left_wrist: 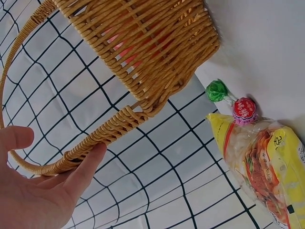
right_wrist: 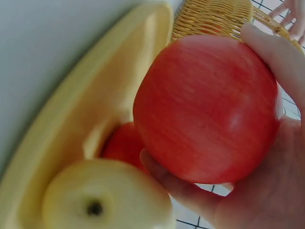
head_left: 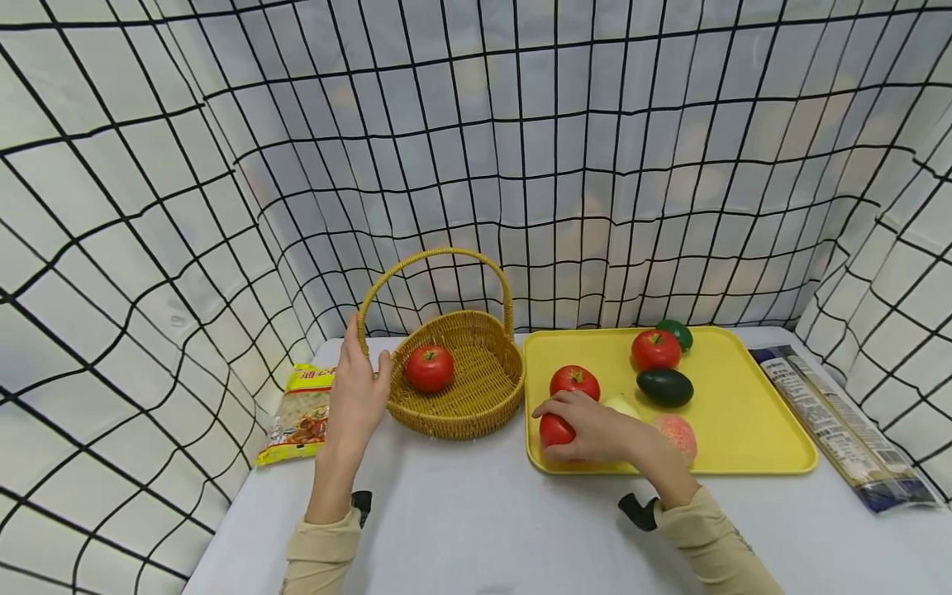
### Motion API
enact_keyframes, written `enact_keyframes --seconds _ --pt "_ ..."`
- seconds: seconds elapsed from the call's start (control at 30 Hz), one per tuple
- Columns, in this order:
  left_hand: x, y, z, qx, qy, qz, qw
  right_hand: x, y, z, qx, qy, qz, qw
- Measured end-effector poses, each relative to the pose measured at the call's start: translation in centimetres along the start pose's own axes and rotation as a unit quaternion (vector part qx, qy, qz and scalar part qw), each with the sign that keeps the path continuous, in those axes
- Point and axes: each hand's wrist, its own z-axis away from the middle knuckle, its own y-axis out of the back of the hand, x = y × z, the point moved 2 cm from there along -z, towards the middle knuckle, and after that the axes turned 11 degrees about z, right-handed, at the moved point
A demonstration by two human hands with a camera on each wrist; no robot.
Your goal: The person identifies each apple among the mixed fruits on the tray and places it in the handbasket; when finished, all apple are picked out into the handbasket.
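My right hand (head_left: 595, 430) grips a round red fruit (right_wrist: 205, 109) with faint streaks, thumb and fingers round its sides, at the left front of the yellow tray (head_left: 751, 413). Right beside it on the tray sit a red tomato (head_left: 575, 382) and a pale yellow fruit (right_wrist: 107, 195) with a dark dimple. My left hand (head_left: 359, 392) is at the left side of the wicker basket (head_left: 461, 423), its straight fingers along the outside of the handle (left_wrist: 102, 131) and the thumb apart. Inside the basket lies one red tomato (head_left: 430, 368).
Further back on the tray are another tomato (head_left: 656, 350), a dark green avocado (head_left: 665, 387), a green fruit (head_left: 675, 335) and a peach (head_left: 677, 438). A yellow food bag (head_left: 301, 413) and lollipops (left_wrist: 244, 109) lie left; a long packet (head_left: 840, 421) lies right. Black netting surrounds the table.
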Motion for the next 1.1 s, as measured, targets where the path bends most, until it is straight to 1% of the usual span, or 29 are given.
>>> enact_keyframes --seconds 0.17,0.27,0.37,0.47,0.6,0.7,0.8,0.9,1.1 --pt "0.0 -0.2 -0.1 0.0 -0.002 0.0 1.0 0.3 1.7 1.1 0.047 0.003 -0.01 0.9988" --pt "0.0 -0.2 -0.1 0.004 -0.003 -0.001 1.0 0.5 3.2 2.0 0.077 -0.002 -0.015 0.9969" --pt "0.0 -0.3 -0.2 0.005 -0.008 0.0 1.0 0.8 4.9 3.3 0.11 -0.011 -0.022 0.9936" --pt "0.1 -0.3 -0.3 0.005 -0.012 0.001 0.9999 1.1 6.7 4.9 0.159 -0.017 -0.022 0.9869" --pt "0.1 -0.3 -0.3 0.006 -0.009 -0.004 0.9999 1.1 8.4 6.8 0.232 -0.015 -0.009 0.9726" --pt "0.0 -0.3 -0.1 0.005 -0.004 -0.008 1.0 0.9 9.1 7.7 0.278 -0.01 -0.003 0.9605" --pt "0.0 -0.2 -0.1 0.007 -0.004 -0.008 0.9999 0.6 9.4 8.0 0.31 -0.002 0.003 0.9506" --pt "0.0 -0.2 -0.2 0.011 -0.008 -0.007 0.9999 0.5 9.5 7.9 0.328 0.009 0.01 0.9446" --pt "0.0 -0.2 -0.1 0.011 -0.006 -0.006 0.9999 0.6 9.3 7.6 0.351 0.022 0.025 0.9357"
